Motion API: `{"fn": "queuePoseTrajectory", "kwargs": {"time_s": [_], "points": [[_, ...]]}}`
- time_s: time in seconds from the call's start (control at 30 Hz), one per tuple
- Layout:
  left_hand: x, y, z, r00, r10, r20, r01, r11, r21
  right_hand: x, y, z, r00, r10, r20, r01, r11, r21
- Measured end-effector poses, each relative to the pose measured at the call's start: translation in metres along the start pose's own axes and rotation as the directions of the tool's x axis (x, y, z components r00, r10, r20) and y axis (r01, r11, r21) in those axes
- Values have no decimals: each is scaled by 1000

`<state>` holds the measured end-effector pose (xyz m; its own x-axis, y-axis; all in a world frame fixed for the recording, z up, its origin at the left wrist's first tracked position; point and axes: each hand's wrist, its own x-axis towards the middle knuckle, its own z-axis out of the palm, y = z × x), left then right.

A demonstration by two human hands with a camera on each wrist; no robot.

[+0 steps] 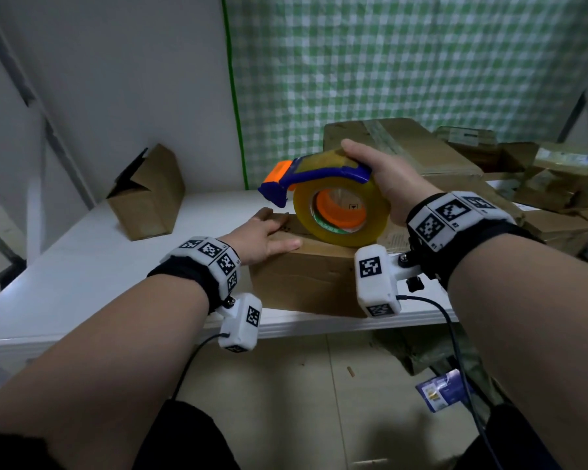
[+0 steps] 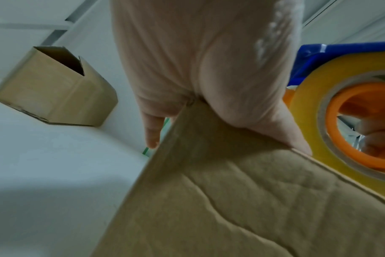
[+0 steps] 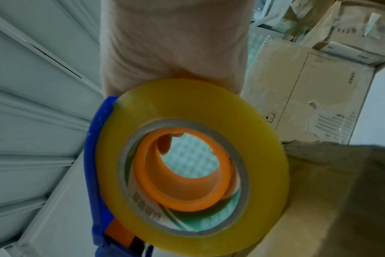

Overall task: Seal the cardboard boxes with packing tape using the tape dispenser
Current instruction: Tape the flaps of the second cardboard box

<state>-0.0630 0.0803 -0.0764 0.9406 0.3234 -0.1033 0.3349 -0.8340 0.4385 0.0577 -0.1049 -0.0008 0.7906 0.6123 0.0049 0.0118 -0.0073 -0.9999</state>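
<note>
A brown cardboard box (image 1: 302,279) sits at the front edge of the white table (image 1: 82,259). My left hand (image 1: 263,237) lies flat on the box's top, fingers straight, thumb along the near edge; the left wrist view shows this left hand (image 2: 209,69) over the box (image 2: 231,208). My right hand (image 1: 384,178) grips the blue and orange tape dispenser (image 1: 306,179) with its yellowish tape roll (image 1: 342,212) just above the box top, cutter end pointing left. In the right wrist view the tape roll (image 3: 193,121) fills the middle and a fingertip shows through its core.
A second cardboard box (image 1: 148,195) with open flaps stands at the back left of the table. A heap of flattened and taped boxes (image 1: 455,161) lies at the right rear. A green checked curtain (image 1: 404,62) hangs behind. Bags lie on the floor (image 1: 442,388).
</note>
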Motion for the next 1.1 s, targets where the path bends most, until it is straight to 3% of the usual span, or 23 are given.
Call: {"fn": "queuePoseTrajectory", "kwargs": {"time_s": [0.27,0.33,0.4,0.43,0.47,0.53,0.6,0.7,0.77,1.1], "points": [[-5,10,-3,996,-24,-84,25,1000,13,-2,2,-3,999,-12,-36,10,999,-42],[-6,13,-9,967,-52,-249,49,999,-19,-4,2,-5,999,-14,-38,12,998,-58],[-6,14,-16,885,-183,-429,67,961,-270,-6,2,-5,999,-23,-40,21,997,-71],[-5,14,-19,848,-288,-445,57,884,-464,-6,1,-4,999,-30,-42,26,997,-78],[-6,16,-23,838,-387,-386,48,756,-653,-7,1,-4,998,-36,-46,32,996,-85],[-9,20,-28,879,-448,-163,62,446,-893,-7,0,-3,998,-41,-45,37,995,-97],[-13,24,-33,915,-403,23,126,232,-965,-7,-1,-2,999,-38,-35,34,994,-100],[-18,30,-37,923,-370,108,145,74,-987,-8,-2,-1,999,-42,-24,39,992,-120],[-18,33,-37,910,-403,97,131,56,-990,-8,-2,-1,999,-41,-22,38,991,-126],[-21,12,-40,828,-559,30,218,272,-937,-6,-23,-1,995,5,103,40,907,-420]]}}
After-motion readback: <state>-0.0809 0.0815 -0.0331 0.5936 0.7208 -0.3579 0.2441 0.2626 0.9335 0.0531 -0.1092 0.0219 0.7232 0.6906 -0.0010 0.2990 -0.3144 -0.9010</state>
